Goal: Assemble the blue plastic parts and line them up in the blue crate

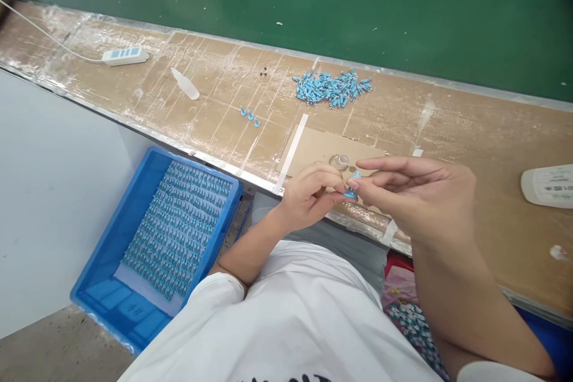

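Both hands meet over the front edge of the workbench. My left hand [313,194] is closed, its thumb and fingertips pinching a small blue part with a round base [350,194]. From the other side, my right hand [416,191] pinches a small blue piece [357,174] just above that base; whether the two are joined cannot be made out. Right behind the fingertips, a small clear round dish [339,161] rests on a cardboard sheet [320,146] taped to the bench.
A pile of small blue pieces [331,88] lies farther back, with three blue parts [250,116] to its left. A white squeeze bottle [185,83], a power strip [125,56] and a white container [548,186] are on the bench. A blue crate [96,277] holds rows of parts.
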